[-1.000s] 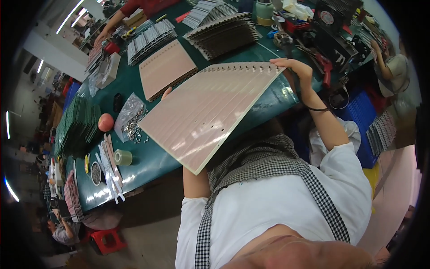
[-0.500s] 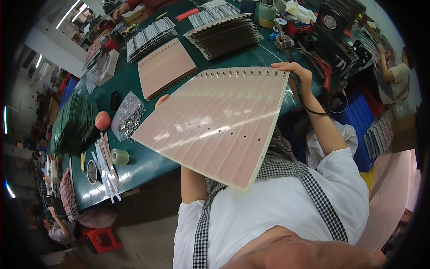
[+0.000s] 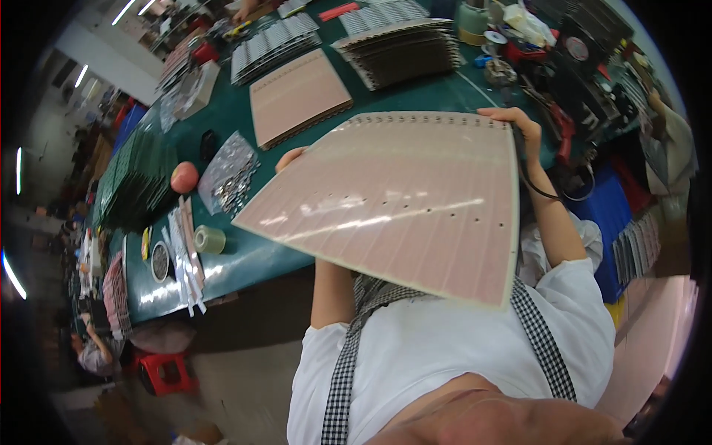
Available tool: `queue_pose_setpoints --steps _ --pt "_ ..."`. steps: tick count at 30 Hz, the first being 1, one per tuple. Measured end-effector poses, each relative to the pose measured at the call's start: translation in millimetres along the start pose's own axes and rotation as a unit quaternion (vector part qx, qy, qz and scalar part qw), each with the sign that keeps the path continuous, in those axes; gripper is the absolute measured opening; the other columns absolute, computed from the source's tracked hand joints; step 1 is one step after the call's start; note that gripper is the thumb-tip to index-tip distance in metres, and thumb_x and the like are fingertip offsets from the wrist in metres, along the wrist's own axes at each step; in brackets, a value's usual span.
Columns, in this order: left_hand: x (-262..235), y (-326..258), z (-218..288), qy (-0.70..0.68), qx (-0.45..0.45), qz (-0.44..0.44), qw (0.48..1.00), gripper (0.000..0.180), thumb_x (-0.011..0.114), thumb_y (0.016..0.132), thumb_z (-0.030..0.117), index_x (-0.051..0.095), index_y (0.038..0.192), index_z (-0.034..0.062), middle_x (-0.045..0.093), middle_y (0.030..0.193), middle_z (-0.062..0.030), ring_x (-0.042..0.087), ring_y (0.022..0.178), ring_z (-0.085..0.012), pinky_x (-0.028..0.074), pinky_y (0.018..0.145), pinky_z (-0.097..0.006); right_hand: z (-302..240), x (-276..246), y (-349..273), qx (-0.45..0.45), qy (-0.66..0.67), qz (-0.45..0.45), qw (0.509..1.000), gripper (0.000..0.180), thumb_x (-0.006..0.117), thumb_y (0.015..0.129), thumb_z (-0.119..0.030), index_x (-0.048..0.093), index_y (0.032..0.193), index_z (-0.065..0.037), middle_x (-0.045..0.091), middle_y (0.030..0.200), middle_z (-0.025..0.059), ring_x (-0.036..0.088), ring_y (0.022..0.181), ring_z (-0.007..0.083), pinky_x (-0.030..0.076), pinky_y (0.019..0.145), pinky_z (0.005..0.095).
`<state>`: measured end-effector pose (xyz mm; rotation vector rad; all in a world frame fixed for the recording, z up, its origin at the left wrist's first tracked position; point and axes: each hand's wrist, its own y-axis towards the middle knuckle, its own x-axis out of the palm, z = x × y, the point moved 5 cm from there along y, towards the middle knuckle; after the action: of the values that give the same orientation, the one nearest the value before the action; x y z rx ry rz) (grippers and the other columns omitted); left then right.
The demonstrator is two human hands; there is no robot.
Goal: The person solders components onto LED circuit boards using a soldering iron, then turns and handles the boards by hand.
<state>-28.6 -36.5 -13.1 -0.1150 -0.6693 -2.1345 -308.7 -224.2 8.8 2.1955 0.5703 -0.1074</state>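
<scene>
Pink board (image 3: 393, 182) has turned; right fingers (image 3: 509, 114) still hold it.

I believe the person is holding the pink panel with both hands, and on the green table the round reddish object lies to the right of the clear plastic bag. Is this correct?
Not quite: the round reddish object lies to the left of the clear plastic bag on the green table, as the head view shows. The rest stands.
</scene>
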Motion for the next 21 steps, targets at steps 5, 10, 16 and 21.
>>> queue_pose_setpoints --steps 5,10,16,21 --pt "3 1 2 0.109 0.090 -0.004 0.990 0.030 0.064 0.079 0.021 0.054 0.100 0.0018 0.051 0.093 -0.0056 0.052 0.081 -0.0116 0.046 0.075 -0.024 1 0 -1 0.016 -0.009 0.005 1.000 0.017 0.058 0.076 0.012 0.057 0.090 0.002 0.065 0.098 0.0142 0.063 0.088 0.0176 0.049 0.079 0.0268" --pt "-1 4 -3 0.025 0.014 -0.007 1.000 0.031 0.063 0.079 0.021 0.054 0.101 0.0014 0.053 0.094 -0.0064 0.053 0.082 -0.0118 0.046 0.076 -0.025 -1 3 -2 0.016 -0.012 0.006 1.000 0.018 0.058 0.076 0.012 0.058 0.090 0.001 0.065 0.096 0.0136 0.063 0.087 0.0171 0.049 0.079 0.0261" --pt "-2 5 -8 -0.004 0.007 -0.007 1.000 0.025 0.059 0.083 0.017 0.052 0.101 0.0005 0.053 0.094 -0.0081 0.055 0.080 -0.0138 0.047 0.074 -0.026 -3 3 -3 0.003 -0.027 -0.001 1.000 0.020 0.059 0.074 0.014 0.059 0.090 0.000 0.066 0.096 0.0118 0.063 0.089 0.0171 0.049 0.079 0.0261" --pt "-1 5 -7 -0.044 0.001 -0.010 0.999 0.020 0.055 0.086 0.016 0.051 0.099 0.0003 0.055 0.093 -0.0100 0.057 0.078 -0.0150 0.049 0.068 -0.026 -3 6 -4 0.006 -0.017 0.002 1.000 0.019 0.059 0.075 0.013 0.059 0.089 0.001 0.066 0.096 0.0120 0.064 0.089 0.0181 0.049 0.079 0.0261"
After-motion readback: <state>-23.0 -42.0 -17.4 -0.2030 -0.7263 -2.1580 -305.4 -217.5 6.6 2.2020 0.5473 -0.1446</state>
